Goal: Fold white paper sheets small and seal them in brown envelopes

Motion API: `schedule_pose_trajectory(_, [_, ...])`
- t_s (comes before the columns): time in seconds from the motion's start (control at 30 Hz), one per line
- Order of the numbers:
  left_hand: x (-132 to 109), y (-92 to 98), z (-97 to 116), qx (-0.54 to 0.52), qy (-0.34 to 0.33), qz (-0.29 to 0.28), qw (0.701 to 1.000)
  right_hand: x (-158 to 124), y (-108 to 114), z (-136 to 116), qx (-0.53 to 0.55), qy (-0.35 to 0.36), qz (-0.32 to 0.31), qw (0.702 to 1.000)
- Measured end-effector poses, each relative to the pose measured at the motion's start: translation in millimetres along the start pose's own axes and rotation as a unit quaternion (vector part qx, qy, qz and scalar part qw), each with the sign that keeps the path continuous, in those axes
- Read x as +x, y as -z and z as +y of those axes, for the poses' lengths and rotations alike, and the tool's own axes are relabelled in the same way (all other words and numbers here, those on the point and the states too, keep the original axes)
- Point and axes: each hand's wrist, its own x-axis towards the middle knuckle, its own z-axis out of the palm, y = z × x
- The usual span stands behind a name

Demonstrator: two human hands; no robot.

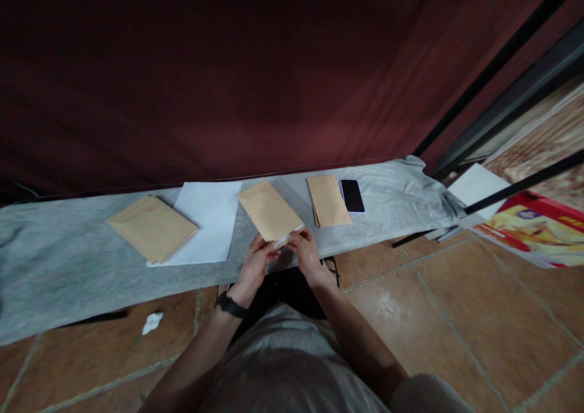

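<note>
A brown paper envelope (pixel 270 209) lies tilted over the near middle of the cloth-covered bench. At its near end a strip of white (pixel 283 240), which looks like paper, shows at the opening. My left hand (pixel 259 256) is closed on the near left corner, thumb on top. On the near right corner, the fingers of my right hand (pixel 303 246) pinch the edge by the white strip. To the left, a stack of brown envelopes (pixel 152 227) overlaps white paper sheets (pixel 212 209). Right of my hands is a smaller pile of brown envelopes (pixel 329 200).
A dark phone (pixel 353 195) lies beside the right pile. Grey cloth (pixel 392 200) covers the narrow bench, with a dark red curtain (pixel 274 84) behind. Black metal bars (pixel 493 66) and a red-yellow box (pixel 538 227) stand at right. Crumpled white tissue (pixel 152 322) lies on the tiled floor.
</note>
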Motion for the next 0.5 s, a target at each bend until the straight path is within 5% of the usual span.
schedule_pose_trajectory(0.2, [36.9, 40.9, 0.6, 0.201, -0.045, 0.012, 0.978, 11.2, 29.9, 3.3, -0.205, 0.069, -0.027, 0.976])
schedule_pose_trajectory(0.3, [43.1, 51.0, -10.0, 0.351, -0.128, 0.047, 0.926, 14.0, 41.2, 8.1, -0.414, 0.179, -0.046, 0.891])
schedule_pose_trajectory(0.5, [23.9, 54.9, -12.9, 0.609, -0.283, 0.062, 0.738, 18.7, 42.4, 1.1, -0.610, 0.327, -0.149, 0.706])
